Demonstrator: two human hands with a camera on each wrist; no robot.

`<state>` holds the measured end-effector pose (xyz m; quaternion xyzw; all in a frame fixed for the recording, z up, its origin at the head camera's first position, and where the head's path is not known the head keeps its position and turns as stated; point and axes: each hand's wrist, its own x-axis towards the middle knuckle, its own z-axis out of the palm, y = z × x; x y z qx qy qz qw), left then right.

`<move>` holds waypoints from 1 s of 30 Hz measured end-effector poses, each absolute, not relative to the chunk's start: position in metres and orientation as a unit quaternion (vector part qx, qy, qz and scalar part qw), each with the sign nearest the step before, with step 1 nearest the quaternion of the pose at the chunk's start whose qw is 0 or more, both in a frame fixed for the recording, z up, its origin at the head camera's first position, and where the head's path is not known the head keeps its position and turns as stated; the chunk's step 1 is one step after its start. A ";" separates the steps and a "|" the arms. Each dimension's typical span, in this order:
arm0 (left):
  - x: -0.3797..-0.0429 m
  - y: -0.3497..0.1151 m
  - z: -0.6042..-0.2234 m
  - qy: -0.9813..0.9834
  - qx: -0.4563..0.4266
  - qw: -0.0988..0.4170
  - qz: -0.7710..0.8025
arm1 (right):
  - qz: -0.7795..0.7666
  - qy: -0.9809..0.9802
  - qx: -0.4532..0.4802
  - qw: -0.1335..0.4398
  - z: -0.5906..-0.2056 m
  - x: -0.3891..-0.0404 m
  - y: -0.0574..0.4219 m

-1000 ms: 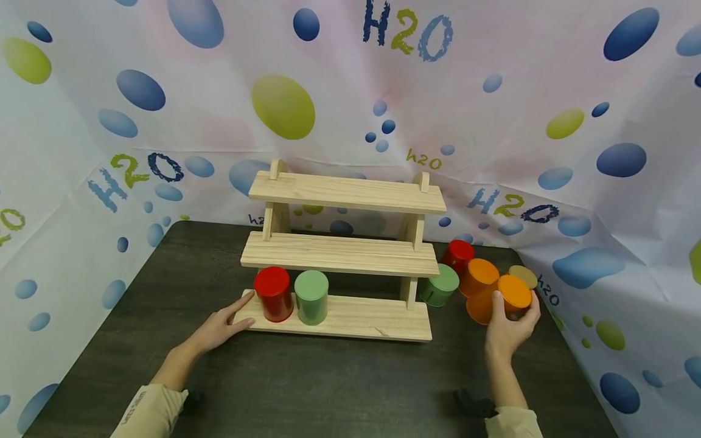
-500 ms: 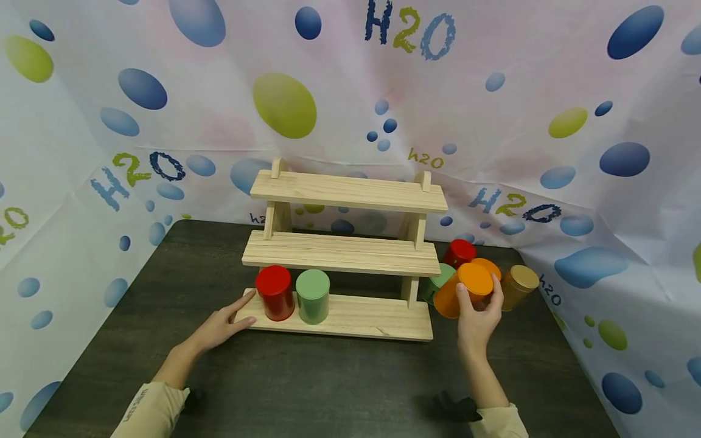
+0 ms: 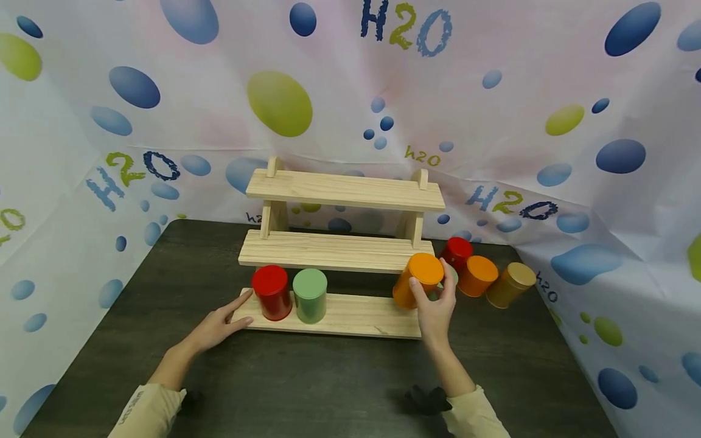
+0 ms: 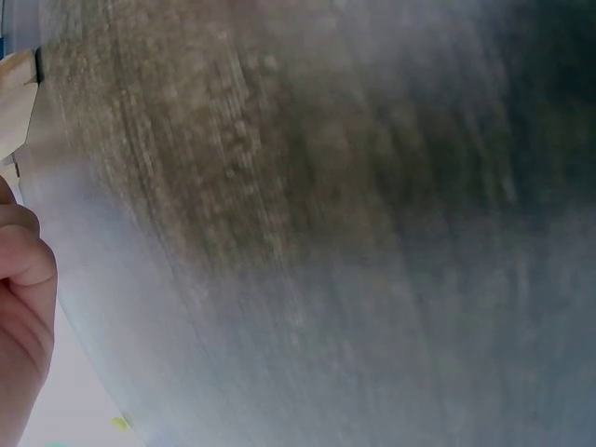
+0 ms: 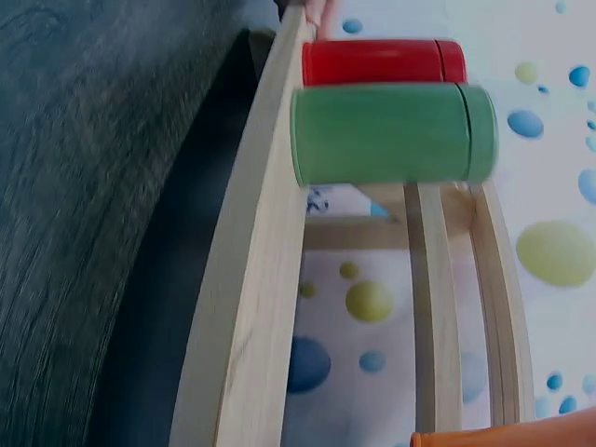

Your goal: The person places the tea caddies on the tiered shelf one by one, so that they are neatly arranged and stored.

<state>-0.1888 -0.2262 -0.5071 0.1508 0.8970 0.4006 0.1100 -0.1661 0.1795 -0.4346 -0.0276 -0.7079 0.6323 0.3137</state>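
A three-tier wooden shelf (image 3: 339, 248) stands on the dark table. My left hand (image 3: 213, 328) grips the left end of its bottom board, thumb at the front edge and index finger toward the back. A red canister (image 3: 272, 293) and a green canister (image 3: 310, 296) stand upright on that board, side by side. My right hand (image 3: 436, 313) holds an orange canister (image 3: 418, 281), slightly tilted, over the board's right end. In the right wrist view only a sliver of the orange canister (image 5: 521, 436) shows at the bottom edge.
Right of the shelf stand a second red canister (image 3: 456, 252), another orange canister (image 3: 478, 276) and a yellow canister (image 3: 512, 285). A further green canister (image 3: 450, 278) is mostly hidden behind my right hand. A patterned backdrop (image 3: 350, 91) rises behind the table.
My right hand has carried the orange canister leftward from the group on the right to the bottom board's right end. The left hand stays at the shelf's left end.
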 end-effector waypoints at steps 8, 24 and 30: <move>-0.190 -0.226 -0.509 0.896 0.146 0.115 0.404 | 0.651 -0.720 0.036 0.239 -0.433 -0.169 0.150; -0.191 -0.226 -0.510 0.894 0.152 0.116 0.406 | 0.650 -0.744 0.052 0.150 -0.421 -0.152 0.109; -0.191 -0.226 -0.510 0.893 0.149 0.114 0.410 | 0.651 -0.743 0.070 0.141 -0.422 -0.152 0.101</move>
